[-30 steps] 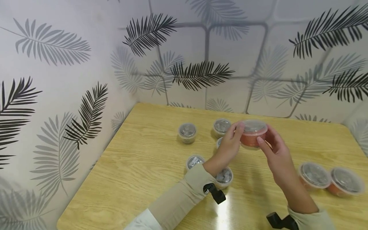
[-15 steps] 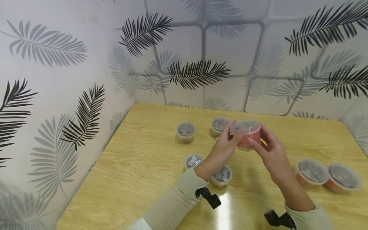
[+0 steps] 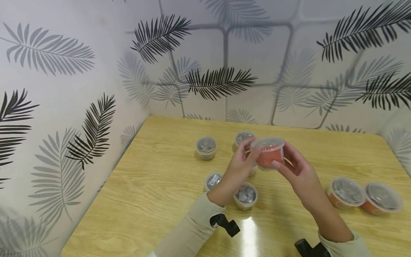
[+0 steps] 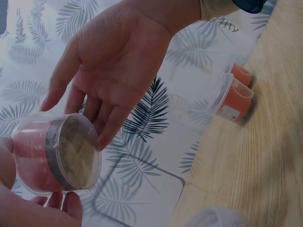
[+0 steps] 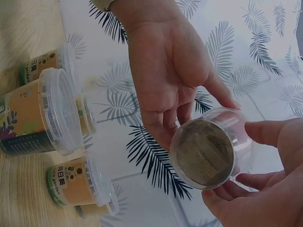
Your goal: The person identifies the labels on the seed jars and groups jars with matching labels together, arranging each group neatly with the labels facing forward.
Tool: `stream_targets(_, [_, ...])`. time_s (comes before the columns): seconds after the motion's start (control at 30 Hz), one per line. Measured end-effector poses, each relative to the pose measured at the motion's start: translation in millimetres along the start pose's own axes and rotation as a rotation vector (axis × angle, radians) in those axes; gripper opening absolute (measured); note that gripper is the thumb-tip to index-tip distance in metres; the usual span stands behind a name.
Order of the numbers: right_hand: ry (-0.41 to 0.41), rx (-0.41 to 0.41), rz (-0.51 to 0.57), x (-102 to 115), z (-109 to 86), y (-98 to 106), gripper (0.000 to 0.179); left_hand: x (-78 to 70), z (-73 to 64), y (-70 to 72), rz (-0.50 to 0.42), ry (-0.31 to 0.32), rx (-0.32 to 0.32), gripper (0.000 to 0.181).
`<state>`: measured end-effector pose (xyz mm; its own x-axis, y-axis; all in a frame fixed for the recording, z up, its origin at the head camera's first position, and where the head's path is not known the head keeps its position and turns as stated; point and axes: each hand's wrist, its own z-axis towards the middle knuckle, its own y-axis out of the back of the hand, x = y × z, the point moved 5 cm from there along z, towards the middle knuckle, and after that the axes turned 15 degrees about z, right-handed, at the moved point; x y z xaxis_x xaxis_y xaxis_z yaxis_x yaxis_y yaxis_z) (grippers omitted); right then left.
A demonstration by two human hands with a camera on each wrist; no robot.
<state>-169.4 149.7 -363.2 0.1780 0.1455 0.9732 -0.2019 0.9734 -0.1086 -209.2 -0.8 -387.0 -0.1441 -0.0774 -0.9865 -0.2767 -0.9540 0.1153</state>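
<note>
Both hands hold one round plastic tub (image 3: 270, 156) above the table, with its clear lid facing up. A red label or filling colours its side, and the wrist views show a grey-brown mass through its clear base (image 5: 203, 153). My left hand (image 3: 237, 167) grips the left side near the rim, thumb in front. On the other side my right hand (image 3: 303, 178) holds the tub lower down, thumb on the front and fingers behind. Under the left hand, another small tub (image 3: 253, 170) is mostly hidden.
Lidded clear tubs stand on the wooden table (image 3: 154, 200): a far-left one (image 3: 206, 148), a back one (image 3: 244, 137), a near pair with a left one (image 3: 213, 181) and a right one (image 3: 245, 196). Two orange-labelled tubs, one (image 3: 346, 192) beside another (image 3: 382, 198), stand right. Patterned wall (image 3: 212, 107) behind.
Both hands have carried the held tub left and slightly toward me, keeping their hold. More of the small tub beneath now shows. The standing tubs have stayed put; the head view has shifted slightly.
</note>
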Motion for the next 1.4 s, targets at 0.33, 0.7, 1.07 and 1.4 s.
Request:
stream_targets(0.33, [0.074, -0.049, 0.024, -1.8, 1.1, -0.8, 0.054, 0.0, -4.1, 4.8, -0.019, 0.018, -0.005, 0.046])
stream_targets(0.7, [-0.049, -0.018, 0.002, -10.2, 1.5, -3.7, 0.065, -0.1, -8.3, -2.2, -0.089, 0.031, 0.031, 0.059])
stream_targets(1.07, [-0.061, -0.026, -0.051, -9.7, -3.4, -3.6, 0.066, 1.0, -7.8, -1.0, -0.077, 0.039, 0.041, 0.06])
stream_targets(1.4, [0.002, -0.092, -0.02, -6.0, -6.0, 2.7, 0.061, 2.2, -6.4, 2.9, -0.109, 0.033, -0.026, 0.049])
